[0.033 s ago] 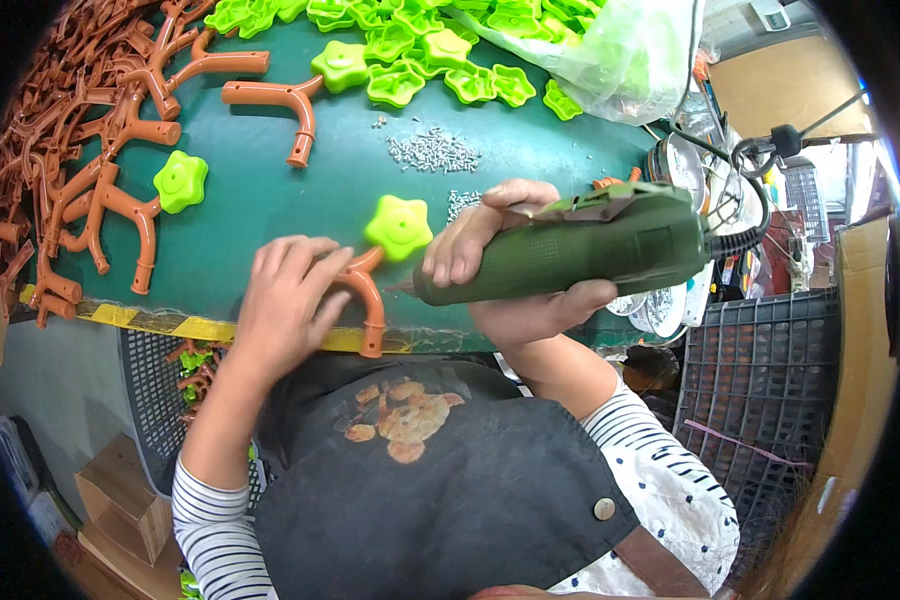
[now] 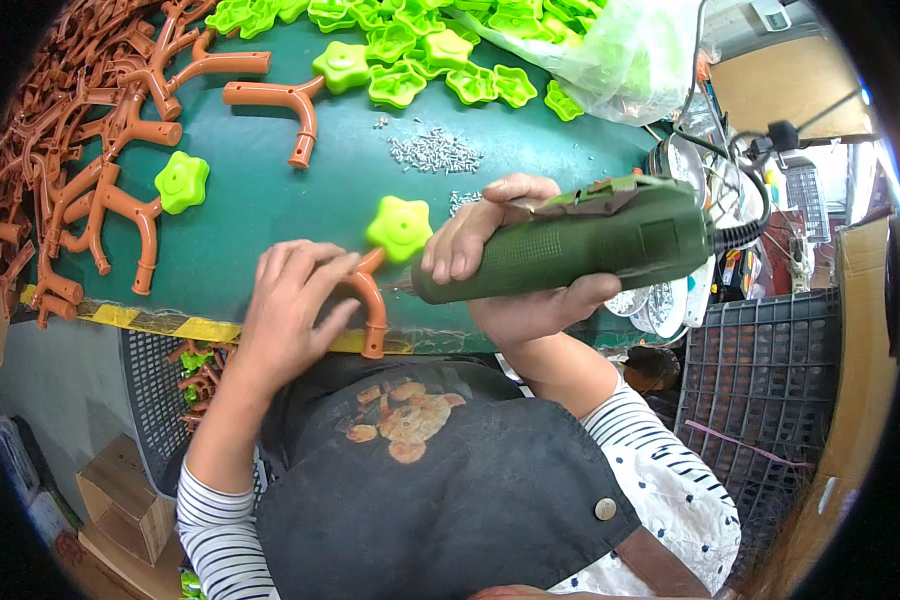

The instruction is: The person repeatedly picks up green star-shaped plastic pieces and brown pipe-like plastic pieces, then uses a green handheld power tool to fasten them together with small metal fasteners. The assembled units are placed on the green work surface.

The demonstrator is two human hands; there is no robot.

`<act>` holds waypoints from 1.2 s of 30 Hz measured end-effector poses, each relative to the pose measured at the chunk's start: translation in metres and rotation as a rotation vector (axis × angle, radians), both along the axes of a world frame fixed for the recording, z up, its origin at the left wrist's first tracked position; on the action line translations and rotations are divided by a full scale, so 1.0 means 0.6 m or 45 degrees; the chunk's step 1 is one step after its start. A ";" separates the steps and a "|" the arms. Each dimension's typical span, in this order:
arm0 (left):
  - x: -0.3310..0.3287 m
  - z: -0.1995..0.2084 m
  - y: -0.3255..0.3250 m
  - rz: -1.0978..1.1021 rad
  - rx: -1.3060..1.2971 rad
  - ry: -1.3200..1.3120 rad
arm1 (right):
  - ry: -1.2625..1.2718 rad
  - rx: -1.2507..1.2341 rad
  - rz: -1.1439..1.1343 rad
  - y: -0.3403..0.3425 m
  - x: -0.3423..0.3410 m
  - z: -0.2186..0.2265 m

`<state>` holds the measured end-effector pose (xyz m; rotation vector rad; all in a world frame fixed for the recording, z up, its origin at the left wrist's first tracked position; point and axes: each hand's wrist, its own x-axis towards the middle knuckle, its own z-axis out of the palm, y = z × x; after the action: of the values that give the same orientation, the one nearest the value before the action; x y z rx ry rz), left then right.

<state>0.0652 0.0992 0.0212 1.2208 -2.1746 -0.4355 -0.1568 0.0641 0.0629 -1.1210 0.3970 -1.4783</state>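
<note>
My left hand (image 2: 295, 305) curls over one arm of a brown branch-shaped plastic piece (image 2: 374, 315) at the table's near edge. Its thumb and fingers lie on either side of that arm, and the palm hides the arm's end. A lime-green star-shaped knob (image 2: 400, 229) sits on the piece's upper tip. In my right hand (image 2: 515, 260) is a thick green electric screwdriver (image 2: 580, 245), held level with its cord trailing right. Its thin bit points left, close to the brown piece; whether they touch I cannot tell.
Small screws (image 2: 435, 152) lie in a heap beyond my hands. Many lime-green star shells (image 2: 395, 85) and a plastic bag (image 2: 630, 70) are at the back. Brown branch pieces (image 2: 60, 130) pile up at left. Crates (image 2: 755, 400) flank the table; metal bowls (image 2: 660, 305) stand at right.
My left hand has shifted slightly, its thumb moving right toward the brown piece. The screwdriver's rear end has tipped a little and its cord has swung. The brown piece stays nearly in place.
</note>
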 end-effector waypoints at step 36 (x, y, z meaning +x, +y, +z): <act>0.008 -0.038 -0.024 0.056 0.008 0.167 | 0.669 -0.300 0.439 -0.049 0.068 -0.041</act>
<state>0.0697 0.0849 -0.0015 1.2069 -2.0330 -0.4903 -0.1163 0.0346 0.0383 -1.6812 0.3692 -0.9321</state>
